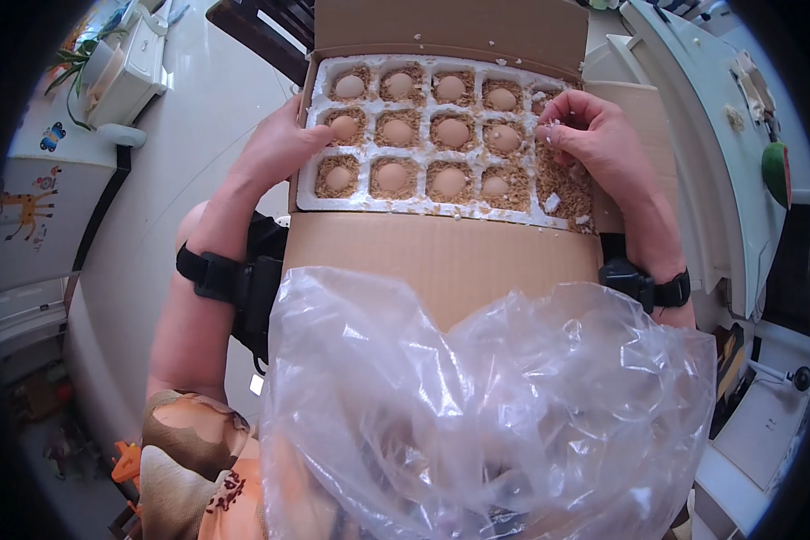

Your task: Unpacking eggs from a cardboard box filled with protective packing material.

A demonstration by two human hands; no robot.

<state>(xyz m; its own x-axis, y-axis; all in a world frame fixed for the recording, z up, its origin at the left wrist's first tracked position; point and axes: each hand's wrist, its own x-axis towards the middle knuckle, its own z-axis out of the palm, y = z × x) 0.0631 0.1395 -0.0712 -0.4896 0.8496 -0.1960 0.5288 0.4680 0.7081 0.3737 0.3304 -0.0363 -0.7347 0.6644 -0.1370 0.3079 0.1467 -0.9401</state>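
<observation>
**pinching crumbs at the end of the egg tray**

our right hand (603, 135) has thumb and forefinger pressed together on small foam bits (552, 129), above the tray's right end. our left hand (277, 148) is at the opposite edge, its thumb over the rim beside the middle row's first egg; its other fingers are partly hidden, so we cannot tell how firmly they close.

between our hands sits the white foam tray (396, 205), inside a cardboard box (369, 243). we count twelve brown eggs (396, 131) in three rows of four, each bedded in its own compartment. the last column, under our right hand, shows shavings (562, 184) with a few broken white pieces on top.

the box's far flap stands up behind the tray; its near flap stretches toward us, partly under a clear plastic bag (513, 387). we wear black straps (213, 274) on both forearms. off to our right, a cut watermelon (776, 174) is at a pale counter (706, 117).
</observation>
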